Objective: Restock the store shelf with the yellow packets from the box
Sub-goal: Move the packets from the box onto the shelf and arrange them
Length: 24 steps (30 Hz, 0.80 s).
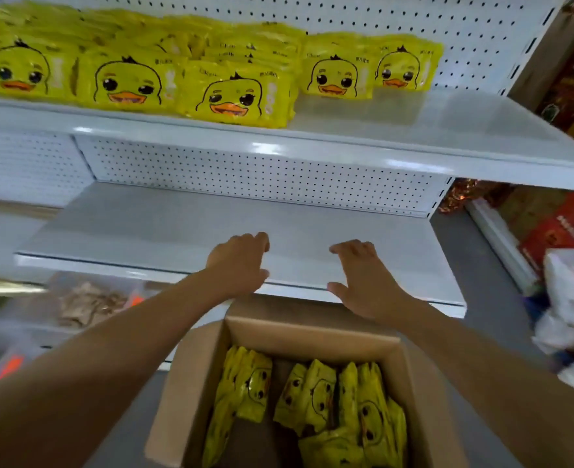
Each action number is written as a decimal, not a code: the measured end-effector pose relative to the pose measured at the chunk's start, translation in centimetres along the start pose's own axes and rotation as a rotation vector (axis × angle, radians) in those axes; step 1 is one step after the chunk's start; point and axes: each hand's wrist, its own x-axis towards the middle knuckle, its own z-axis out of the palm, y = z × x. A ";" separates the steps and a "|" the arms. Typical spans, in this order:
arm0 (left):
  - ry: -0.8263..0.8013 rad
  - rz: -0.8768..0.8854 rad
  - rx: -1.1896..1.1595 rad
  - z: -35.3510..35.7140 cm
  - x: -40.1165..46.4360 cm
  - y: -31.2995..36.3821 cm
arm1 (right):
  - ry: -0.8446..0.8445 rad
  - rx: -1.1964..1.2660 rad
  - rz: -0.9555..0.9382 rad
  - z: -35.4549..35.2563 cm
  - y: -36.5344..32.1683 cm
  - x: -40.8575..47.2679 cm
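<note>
Right now both hands, the left hand point(236, 263) and the right hand point(363, 280), hover spread and empty just beyond the far edge of the cardboard box point(194, 383), holding nothing. Loose yellow packets point(316, 396) lie inside the box; more line the upper shelf point(414, 143) well above it. Slippery packets grabbed in bulk could slide out, likely falling beside the box.

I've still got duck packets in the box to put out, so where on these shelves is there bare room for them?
The lower shelf is bare across its whole width, under both open hands. On the upper shelf, the right end is free, bordered by the last yellow packets and the upright. Left of that it is crowded with packets.
</note>
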 end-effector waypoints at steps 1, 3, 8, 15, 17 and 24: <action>-0.029 -0.018 -0.007 1.4 -0.2 -0.5 | -0.040 0.011 0.015 1.4 0.2 -0.3; -0.078 -0.057 -0.021 4.3 -0.6 -1.4 | -0.115 0.020 0.048 4.1 0.8 -0.7; -0.217 -0.145 -0.064 12.4 -1.5 -2.9 | -0.298 0.019 0.089 10.7 2.8 -1.8; -0.400 -0.266 -0.106 24.0 -1.7 -3.1 | -0.474 0.039 0.175 18.6 8.1 -2.9; -0.433 -0.292 -0.126 27.1 -1.3 -2.8 | -0.497 0.078 0.216 20.3 9.5 -3.2; -0.505 -0.355 -0.231 38.3 1.8 -2.3 | -0.515 0.187 0.339 27.2 13.6 -3.7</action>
